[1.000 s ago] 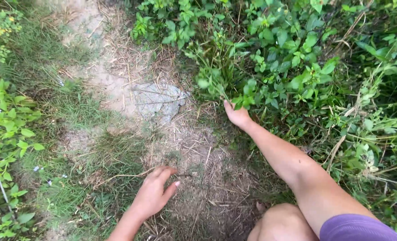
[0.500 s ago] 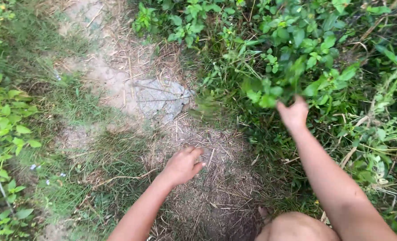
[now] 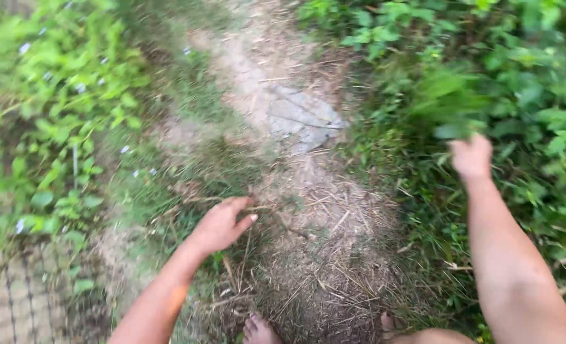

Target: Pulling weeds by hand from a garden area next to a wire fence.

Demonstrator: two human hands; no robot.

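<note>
Now the right hand (image 3: 472,157) is up in the weeds (image 3: 452,105), its grip pressed shut on a blurred green tuft at the path's right edge, while the left hand (image 3: 221,224) hovers low over the dry straw (image 3: 321,255), fingers loosely spread and holding nothing. Risks: I'd say the stems may snap above the root, or slide through the fist. Bare toes (image 3: 258,331) sit close below, and a hard yank could tip the crouch backwards.
</note>
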